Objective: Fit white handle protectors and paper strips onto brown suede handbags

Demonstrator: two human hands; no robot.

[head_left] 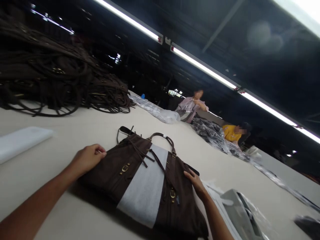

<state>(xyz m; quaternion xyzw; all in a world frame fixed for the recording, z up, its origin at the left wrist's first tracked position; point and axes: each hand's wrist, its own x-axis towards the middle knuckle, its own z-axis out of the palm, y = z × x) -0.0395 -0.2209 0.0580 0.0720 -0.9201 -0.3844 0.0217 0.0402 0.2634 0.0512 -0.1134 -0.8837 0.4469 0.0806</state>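
A dark brown suede tote bag (pixel 140 186) lies flat on the cream table (pixel 50 203), with buckles, hanging straps and a curved handle (pixel 162 138). A strip of white tissue paper (pixel 142 190) lies across its middle. My left hand (pixel 87 159) grips the bag's upper left edge. On the opposite side, my right hand (pixel 196 184) has its fingers around the bag's right edge. The bag's underside is hidden.
A large heap of brown bags and straps (pixel 55 73) fills the far left of the table. A white foam sheet (pixel 22 143) lies left, and a plastic-wrapped grey item (pixel 237 213) lies right. Co-workers (pixel 192 106) sit beyond plastic-wrapped goods (pixel 212 136).
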